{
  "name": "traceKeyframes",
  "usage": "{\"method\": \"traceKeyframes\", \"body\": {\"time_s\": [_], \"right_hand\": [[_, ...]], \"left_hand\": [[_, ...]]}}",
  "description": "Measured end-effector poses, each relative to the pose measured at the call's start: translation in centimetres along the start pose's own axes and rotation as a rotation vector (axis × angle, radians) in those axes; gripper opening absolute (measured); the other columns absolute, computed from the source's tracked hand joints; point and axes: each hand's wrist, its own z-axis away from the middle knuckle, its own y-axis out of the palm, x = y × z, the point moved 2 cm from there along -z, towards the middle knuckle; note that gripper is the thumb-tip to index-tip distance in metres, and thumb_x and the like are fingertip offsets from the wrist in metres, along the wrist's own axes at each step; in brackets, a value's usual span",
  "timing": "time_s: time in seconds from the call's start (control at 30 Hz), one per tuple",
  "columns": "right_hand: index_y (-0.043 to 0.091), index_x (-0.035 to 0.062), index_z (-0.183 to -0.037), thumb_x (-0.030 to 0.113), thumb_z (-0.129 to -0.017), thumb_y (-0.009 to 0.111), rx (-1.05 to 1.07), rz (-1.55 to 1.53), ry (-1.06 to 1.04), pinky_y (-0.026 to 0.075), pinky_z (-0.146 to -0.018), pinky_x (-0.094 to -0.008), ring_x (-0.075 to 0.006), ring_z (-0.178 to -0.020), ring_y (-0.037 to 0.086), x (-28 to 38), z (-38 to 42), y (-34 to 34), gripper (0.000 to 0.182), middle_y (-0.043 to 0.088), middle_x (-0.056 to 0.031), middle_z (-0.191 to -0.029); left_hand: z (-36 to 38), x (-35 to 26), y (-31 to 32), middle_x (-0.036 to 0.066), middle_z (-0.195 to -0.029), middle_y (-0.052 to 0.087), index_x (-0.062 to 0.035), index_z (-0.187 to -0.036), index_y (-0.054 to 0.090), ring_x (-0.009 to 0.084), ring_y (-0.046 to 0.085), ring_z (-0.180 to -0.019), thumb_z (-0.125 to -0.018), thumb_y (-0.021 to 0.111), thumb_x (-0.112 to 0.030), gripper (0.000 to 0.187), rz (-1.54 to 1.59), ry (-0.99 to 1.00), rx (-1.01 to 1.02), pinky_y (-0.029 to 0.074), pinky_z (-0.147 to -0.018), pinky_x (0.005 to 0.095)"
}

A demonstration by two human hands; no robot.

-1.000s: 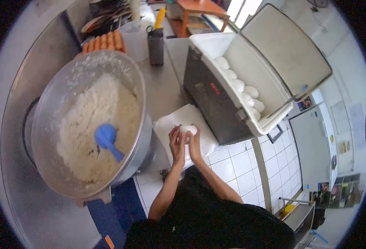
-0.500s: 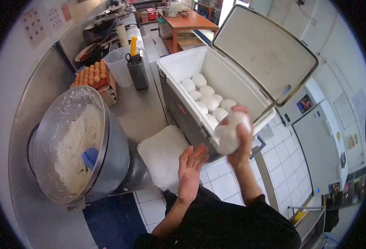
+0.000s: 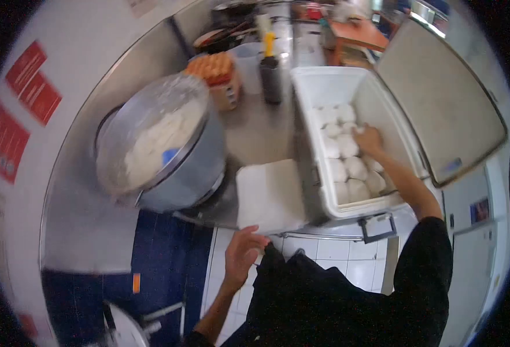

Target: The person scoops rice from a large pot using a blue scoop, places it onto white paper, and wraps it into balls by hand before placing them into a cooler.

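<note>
My right hand [image 3: 369,141] reaches down into the white-lined cooler box [image 3: 340,209], fingers around a white rounded bundle [image 3: 359,130] that it mostly hides. Motion blurs the fingertips. More white bundles [image 3: 348,146] sit packed side by side in the box. Loosely bent and holding nothing, my left hand [image 3: 242,254] hovers just below the front edge of a stack of white sheets [image 3: 270,194] on the steel counter.
Left of the sheets stands a large metal pot [image 3: 200,182] of white, rice-like food with a blue utensil [image 3: 169,155]. Behind are an egg tray [image 3: 211,68], a clear plastic jug [image 3: 247,66] and a knife holder [image 3: 271,81]. The cooler's lid [image 3: 440,98] leans open.
My right hand has carried the white bundle from above the cooler's near edge down inside it. My left hand has lowered, fingers more bent. The view has swung left.
</note>
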Motion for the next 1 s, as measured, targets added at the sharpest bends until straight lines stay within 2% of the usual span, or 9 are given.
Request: {"method": "traceKeyframes", "body": {"time_s": [0.1,0.17,0.2,0.5,0.63,0.77,0.87,0.93,1.0], "right_hand": [[0.052,0.0015,-0.131,0.054,-0.09,0.044,0.022,0.074,-0.026,0.041,-0.1,-0.0519,-0.0448,-0.117,0.053,-4.4,-3.0,5.0,0.067,0.058,-0.0299,-0.121],[0.048,0.0039,-0.135,0.043,-0.094,0.042,0.162,0.239,-0.202,0.042,-0.098,-0.0536,-0.0443,-0.116,0.053,-6.3,-2.9,4.9,0.057,0.054,-0.0279,-0.128],[0.05,0.0031,-0.131,0.035,-0.097,0.038,0.013,0.338,-0.418,0.043,-0.095,-0.0546,-0.0461,-0.112,0.055,-7.6,-2.4,5.3,0.048,0.055,-0.0301,-0.124],[0.044,0.0152,-0.139,0.035,-0.097,0.038,0.239,0.581,-0.334,0.044,-0.095,-0.0558,-0.0479,-0.114,0.053,-8.5,-3.3,5.5,0.046,0.049,-0.0308,-0.13],[0.041,0.0205,-0.142,0.035,-0.097,0.039,0.406,0.719,-0.357,0.045,-0.095,-0.0563,-0.0487,-0.114,0.052,-9.6,-0.7,4.6,0.047,0.047,-0.0311,-0.133],[0.04,0.0245,-0.143,0.036,-0.098,0.039,0.376,0.725,-0.084,0.045,-0.095,-0.057,-0.0486,-0.114,0.053,-12.2,0.9,4.9,0.047,0.045,-0.032,-0.136],[0.053,0.0143,-0.134,0.047,-0.094,0.047,0.306,0.664,-0.124,0.048,-0.091,-0.0518,-0.0411,-0.105,0.061,-14.8,0.9,5.0,0.052,0.057,-0.0285,-0.124],[0.065,0.0026,-0.117,0.058,-0.085,0.058,0.24,0.112,0.396,0.05,-0.086,-0.0452,-0.0342,-0.093,0.065,-10.7,2.3,2.0,0.065,0.067,-0.024,-0.105],[0.069,-0.0047,-0.102,0.062,-0.078,0.065,0.182,0.042,0.4,0.05,-0.082,-0.0406,-0.0319,-0.088,0.066,-8.5,3.8,0.8,0.071,0.069,-0.0222,-0.092]], "left_hand": [[0.8,-4.2,-1.8,0.013,-0.102,0.065,0.0007,-0.13,0.047,0.0185,0.062,-0.095,-0.091,0.062,-0.021,0.047,-0.145,0.027,-0.133,0.047,-0.089,0.0335],[0.5,-7.2,-3.2,0.01,-0.099,0.067,-0.0025,-0.128,0.051,0.018,0.063,-0.093,-0.09,0.064,-0.019,0.043,-0.326,0.146,-0.049,0.047,-0.088,0.033],[0.1,-9.1,-3.9,0.01,-0.099,0.067,-0.002,-0.126,0.052,0.0181,0.063,-0.093,-0.091,0.064,-0.022,0.042,-0.435,0.185,-0.03,0.047,-0.087,0.0339],[-15.1,-19.2,-16.1,0.01,-0.084,0.069,-0.0058,-0.098,0.067,0.0188,0.065,-0.077,-0.088,0.062,-0.018,0.016,-0.965,0.287,0.106,0.051,-0.071,0.031],[-24.0,-14.4,-27.7,0.019,-0.08,0.068,-0.0021,-0.097,0.065,0.0351,0.066,-0.075,-0.087,0.061,-0.037,0.036,-1.599,0.029,0.339,0.052,-0.07,0.0452],[-27.0,-8.0,-31.2,0.024,-0.08,0.066,0.0049,-0.103,0.061,0.0399,0.066,-0.08,-0.084,0.061,-0.034,0.044,-1.678,-0.238,0.505,0.051,-0.073,0.0493],[-28.0,-4.8,-31.6,0.028,-0.077,0.064,0.0116,-0.109,0.055,0.0418,0.066,-0.079,-0.082,0.06,-0.027,0.048,-1.589,-0.244,0.616,0.051,-0.074,0.0504],[-29.4,-4.6,-32.5,0.025,-0.084,0.066,0.0052,-0.116,0.054,0.0418,0.066,-0.081,-0.079,0.061,-0.022,0.047,-1.538,-0.434,0.641,0.051,-0.073,0.0504],[-31.2,-3.9,-35.4,0.023,-0.086,0.067,-0.0004,-0.117,0.055,0.0397,0.066,-0.082,-0.08,0.06,-0.019,0.042,-1.473,-0.267,0.675,0.051,-0.073,0.0498]]}}
